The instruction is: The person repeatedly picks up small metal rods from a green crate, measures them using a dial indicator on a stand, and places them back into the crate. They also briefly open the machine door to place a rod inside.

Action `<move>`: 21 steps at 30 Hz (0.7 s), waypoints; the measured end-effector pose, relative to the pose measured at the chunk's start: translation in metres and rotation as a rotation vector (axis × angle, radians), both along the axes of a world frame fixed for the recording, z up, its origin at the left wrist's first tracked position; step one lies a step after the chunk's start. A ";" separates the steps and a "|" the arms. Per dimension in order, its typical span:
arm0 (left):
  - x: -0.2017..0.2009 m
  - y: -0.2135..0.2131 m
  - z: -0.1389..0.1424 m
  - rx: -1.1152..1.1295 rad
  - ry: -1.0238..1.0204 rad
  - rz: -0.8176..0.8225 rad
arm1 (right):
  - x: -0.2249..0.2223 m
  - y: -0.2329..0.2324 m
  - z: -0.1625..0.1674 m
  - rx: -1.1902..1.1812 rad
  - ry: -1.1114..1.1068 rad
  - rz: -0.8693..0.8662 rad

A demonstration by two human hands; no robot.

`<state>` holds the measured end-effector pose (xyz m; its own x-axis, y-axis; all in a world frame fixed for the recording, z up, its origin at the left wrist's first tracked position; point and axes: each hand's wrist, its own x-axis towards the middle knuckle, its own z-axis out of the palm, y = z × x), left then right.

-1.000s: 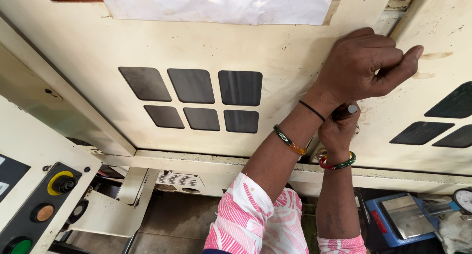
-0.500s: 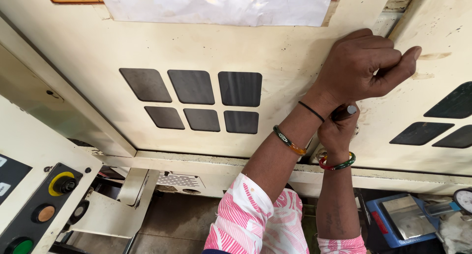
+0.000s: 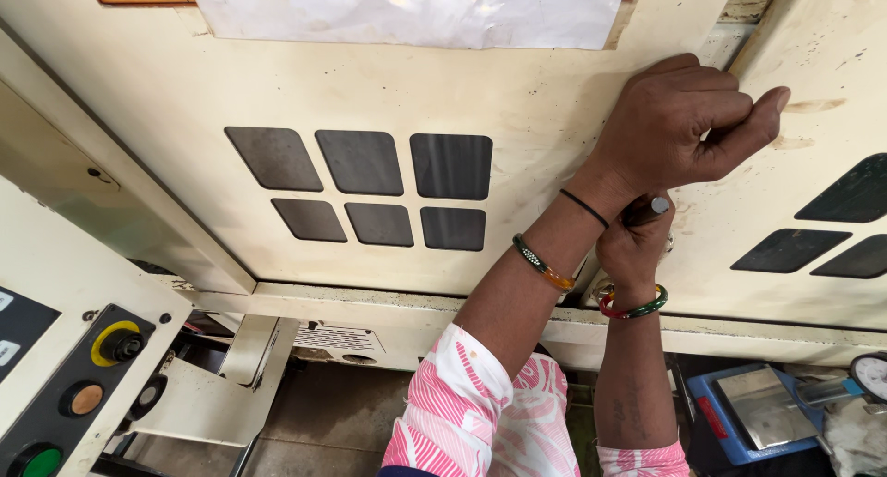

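Observation:
My left hand [image 3: 679, 126] is curled into a loose fist and rests against the cream machine door [image 3: 370, 89], right at the vertical seam with the neighbouring panel [image 3: 832, 61]. Its wrist wears a black thread and a green-orange bangle. Just beneath it, my right hand [image 3: 631, 248] is closed around a dark-handled tool with a silver end [image 3: 647, 206], held against the panel's lower part. The left wrist hides most of the tool. A red-green bangle circles the right wrist.
Six dark window panes [image 3: 379, 186] sit in the door and a plastic-covered sheet [image 3: 416, 6] hangs above. A control box with yellow, orange and green buttons [image 3: 83, 385] is at lower left. A blue tray [image 3: 753, 412] and a dial gauge [image 3: 870, 377] are at lower right.

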<state>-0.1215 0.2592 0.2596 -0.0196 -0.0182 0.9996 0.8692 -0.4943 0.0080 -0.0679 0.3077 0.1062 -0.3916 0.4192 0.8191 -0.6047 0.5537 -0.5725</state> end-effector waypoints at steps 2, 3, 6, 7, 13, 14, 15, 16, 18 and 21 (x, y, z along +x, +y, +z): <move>0.000 0.000 0.000 -0.001 0.001 0.001 | 0.000 0.000 0.000 -0.007 -0.003 0.005; -0.001 0.000 0.000 -0.001 0.001 0.001 | -0.001 0.000 0.000 -0.010 -0.005 0.008; -0.001 0.001 -0.001 -0.004 0.003 -0.001 | -0.001 0.001 -0.001 -0.011 -0.002 0.009; -0.001 0.001 -0.001 -0.003 0.004 -0.001 | -0.001 0.001 -0.002 0.000 -0.001 0.010; -0.002 0.002 -0.002 -0.011 0.010 0.007 | -0.002 0.002 -0.003 -0.003 -0.010 0.009; -0.003 0.002 -0.001 -0.010 0.009 0.010 | -0.002 0.002 -0.002 -0.003 -0.016 -0.001; -0.003 0.001 0.000 -0.009 0.007 0.014 | -0.002 0.001 -0.001 -0.003 -0.021 -0.012; -0.003 0.001 0.000 -0.010 0.007 0.013 | -0.002 0.001 -0.001 -0.006 -0.020 -0.009; -0.002 0.001 0.000 -0.010 0.005 0.009 | -0.002 0.000 0.000 -0.010 -0.019 -0.005; -0.001 0.001 0.001 -0.005 0.002 0.003 | -0.002 0.000 0.001 -0.016 -0.001 0.021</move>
